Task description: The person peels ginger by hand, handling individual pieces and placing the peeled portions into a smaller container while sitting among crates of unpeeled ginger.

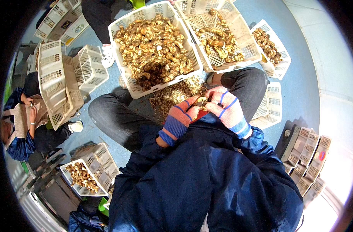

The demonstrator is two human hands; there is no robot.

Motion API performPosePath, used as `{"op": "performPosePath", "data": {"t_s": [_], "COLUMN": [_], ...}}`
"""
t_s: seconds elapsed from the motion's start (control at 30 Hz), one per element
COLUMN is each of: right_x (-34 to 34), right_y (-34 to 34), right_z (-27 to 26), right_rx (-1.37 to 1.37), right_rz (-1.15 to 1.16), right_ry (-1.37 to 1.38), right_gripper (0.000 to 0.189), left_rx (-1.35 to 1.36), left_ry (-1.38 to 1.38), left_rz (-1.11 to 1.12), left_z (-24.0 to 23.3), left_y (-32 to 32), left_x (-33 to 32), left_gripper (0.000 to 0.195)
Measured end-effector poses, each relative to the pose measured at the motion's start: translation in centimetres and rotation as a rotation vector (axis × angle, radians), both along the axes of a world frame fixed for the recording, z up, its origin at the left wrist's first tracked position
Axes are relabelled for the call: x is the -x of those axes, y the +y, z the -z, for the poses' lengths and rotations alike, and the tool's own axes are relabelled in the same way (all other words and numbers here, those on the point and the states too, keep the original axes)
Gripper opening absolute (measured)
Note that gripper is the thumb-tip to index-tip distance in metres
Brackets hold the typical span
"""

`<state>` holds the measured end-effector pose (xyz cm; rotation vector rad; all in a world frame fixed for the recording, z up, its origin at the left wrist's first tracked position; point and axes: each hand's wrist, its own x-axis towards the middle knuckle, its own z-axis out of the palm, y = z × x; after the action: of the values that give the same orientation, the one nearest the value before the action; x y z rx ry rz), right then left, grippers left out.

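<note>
My left hand [178,119], in a pink and blue striped knitted glove, pinches a small brown and cream mushroom [200,101]. Matching gloved fingers of my right hand [227,108] grip the mushroom from the other side. The two hands meet above my lap; whether a small tool sits between the fingers is hidden. Just past them, between my legs, lies a heap of crumbly trimmings [176,97]. A white perforated plastic crate [127,82] stands beyond, heaped with brown mushrooms [153,43]. Beside it on the right, a second crate [249,56] holds fewer mushrooms [218,43].
Smaller crates [283,62] stand on the blue floor [302,84] to the right, with stacked baskets [306,156] at lower right. On the left, a co-worker [23,124] sits by tilted crates [53,78]. A crate of mushrooms [101,162] stands behind me at left.
</note>
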<state>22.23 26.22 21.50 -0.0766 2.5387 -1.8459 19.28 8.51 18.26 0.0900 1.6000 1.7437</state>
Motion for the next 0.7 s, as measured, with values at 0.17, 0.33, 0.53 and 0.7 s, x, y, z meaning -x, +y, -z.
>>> {"op": "performPosePath", "data": {"t_s": [0.17,0.33,0.53,0.7], "right_x": [-0.1,0.1,0.5,0.8], "right_y": [0.1,-0.6,-0.3,1.3], "right_z": [0.2,0.3,0.4,1.3], "right_rx": [0.191,0.325,0.108,0.706], "right_rz": [0.075,0.113,0.013,0.133], "right_ry": [-0.083,-0.176,-0.034,-0.366], "right_gripper": [0.022,0.024,0.026,0.019], "left_rx": [0.105,0.352,0.577,0.253], "left_ry": [0.303,0.857,1.143,0.874], "left_rz": [0.010,0.011,0.172,0.112], "left_z": [0.2,0.0,-1.1,0.0], "left_y": [-0.1,0.0,0.0,-0.6], "left_x": [0.1,0.4,1.1,1.4], "left_gripper": [0.034,0.035,0.038,0.044]}}
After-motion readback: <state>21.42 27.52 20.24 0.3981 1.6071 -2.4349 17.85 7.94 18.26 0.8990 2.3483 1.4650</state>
